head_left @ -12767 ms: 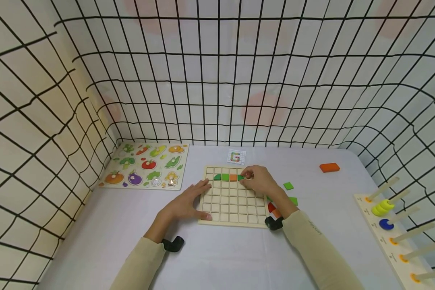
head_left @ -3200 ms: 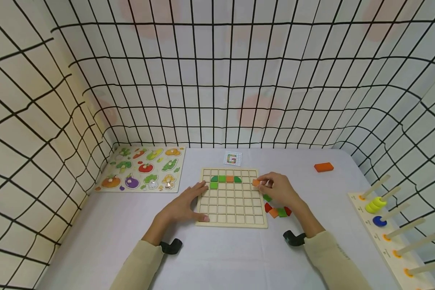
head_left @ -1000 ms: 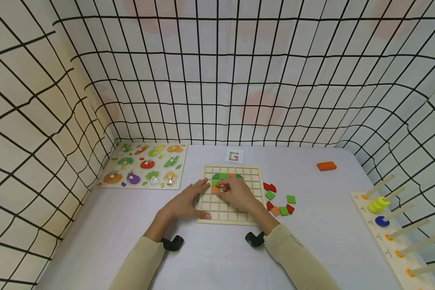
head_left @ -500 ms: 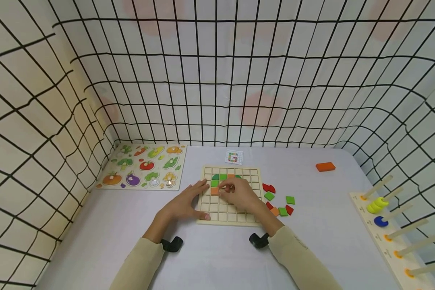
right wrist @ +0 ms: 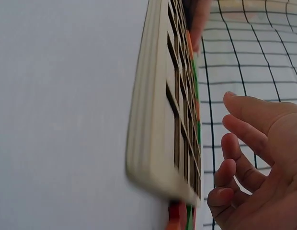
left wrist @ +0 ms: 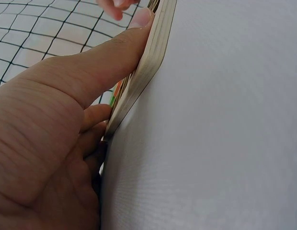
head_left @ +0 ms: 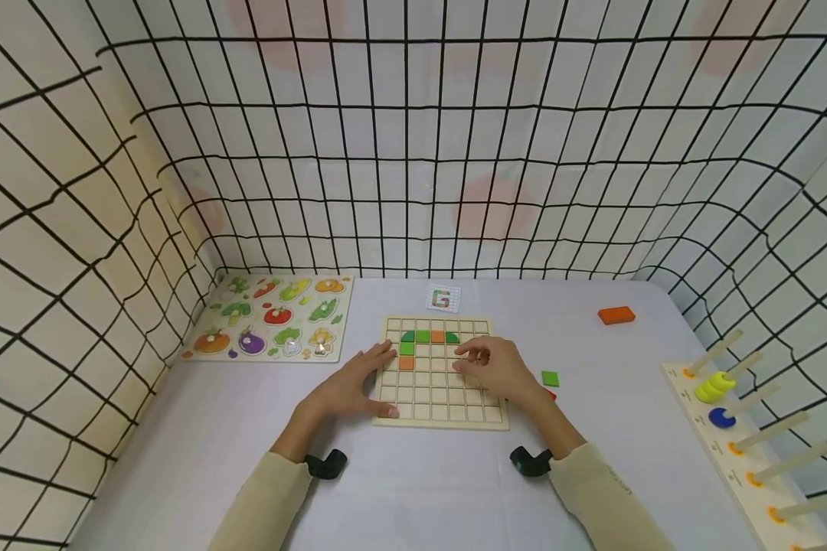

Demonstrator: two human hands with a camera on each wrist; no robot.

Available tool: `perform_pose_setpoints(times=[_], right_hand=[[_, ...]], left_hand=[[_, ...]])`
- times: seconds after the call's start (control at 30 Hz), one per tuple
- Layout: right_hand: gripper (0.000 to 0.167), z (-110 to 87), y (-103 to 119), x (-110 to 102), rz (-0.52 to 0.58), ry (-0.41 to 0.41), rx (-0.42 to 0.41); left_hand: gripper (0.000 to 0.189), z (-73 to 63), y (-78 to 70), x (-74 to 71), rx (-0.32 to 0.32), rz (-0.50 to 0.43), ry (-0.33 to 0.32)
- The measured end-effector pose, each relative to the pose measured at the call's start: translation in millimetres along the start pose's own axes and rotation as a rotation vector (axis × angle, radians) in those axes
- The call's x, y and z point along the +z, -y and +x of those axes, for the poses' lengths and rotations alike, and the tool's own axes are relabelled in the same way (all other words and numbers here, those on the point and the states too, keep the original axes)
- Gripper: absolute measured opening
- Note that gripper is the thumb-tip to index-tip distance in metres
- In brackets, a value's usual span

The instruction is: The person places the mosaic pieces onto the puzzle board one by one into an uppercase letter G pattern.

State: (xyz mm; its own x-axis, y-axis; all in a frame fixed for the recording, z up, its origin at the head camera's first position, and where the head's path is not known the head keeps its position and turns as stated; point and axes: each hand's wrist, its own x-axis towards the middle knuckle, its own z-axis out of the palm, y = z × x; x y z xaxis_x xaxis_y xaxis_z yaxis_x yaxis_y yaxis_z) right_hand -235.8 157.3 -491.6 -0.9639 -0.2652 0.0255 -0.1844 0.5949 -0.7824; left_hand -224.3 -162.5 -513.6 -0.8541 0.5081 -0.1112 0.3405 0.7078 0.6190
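Note:
A wooden grid board (head_left: 448, 394) lies on the table with small tiles set in its upper left cells. The top row of tiles has a green square (head_left: 423, 337) and an orange square (head_left: 437, 337) between two rounded dark green pieces. Below its left end sit another green square (head_left: 406, 349) and an orange square (head_left: 406, 363). My left hand (head_left: 344, 390) rests on the board's left edge, thumb and fingers spread; the left wrist view shows the thumb (left wrist: 115, 52) along the rim. Over the board's right side hovers my right hand (head_left: 499, 371), fingers loosely bent, holding nothing.
Right of the board lie a loose green tile (head_left: 550, 379) and a red tile (head_left: 550, 395), partly behind the right arm. A pattern card (head_left: 443, 298) is behind the board. Around stand a vegetable puzzle (head_left: 303, 314), an orange block (head_left: 616, 315) and a peg stand (head_left: 744, 459).
The right hand has let go of the orange tile, now in the third row of the board, and has moved right. The left hand has stayed on the edge.

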Motion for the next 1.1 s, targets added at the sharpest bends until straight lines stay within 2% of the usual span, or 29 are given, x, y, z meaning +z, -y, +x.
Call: perform_pose_setpoints(times=[0.17, 0.47, 0.63, 0.87, 1.1], right_hand=[[0.029, -10.7, -18.2, -21.3, -0.048, -0.017, -0.009], [0.032, -33.8, -43.0, -56.7, -0.121, -0.069, 0.092], [0.033, -46.2, -57.9, -71.3, -0.188, -0.094, 0.116], [0.031, -59.3, -76.7, -87.3, -0.256, -0.097, 0.116], [0.033, -67.1, -90.4, -100.8, -0.266, -0.069, 0.101]], left_hand=[[0.111, -0.9, 0.4, -0.7, -0.004, 0.004, 0.006], [0.111, -2.1, 0.9, -0.9, -0.002, 0.002, -0.002], [0.111, -1.5, 0.3, -0.8, 0.008, 0.002, -0.002], [0.11, -2.2, -1.7, 0.2, 0.012, 0.01, -0.006], [0.11, -2.1, -2.3, 0.4, -0.003, 0.015, -0.011]])
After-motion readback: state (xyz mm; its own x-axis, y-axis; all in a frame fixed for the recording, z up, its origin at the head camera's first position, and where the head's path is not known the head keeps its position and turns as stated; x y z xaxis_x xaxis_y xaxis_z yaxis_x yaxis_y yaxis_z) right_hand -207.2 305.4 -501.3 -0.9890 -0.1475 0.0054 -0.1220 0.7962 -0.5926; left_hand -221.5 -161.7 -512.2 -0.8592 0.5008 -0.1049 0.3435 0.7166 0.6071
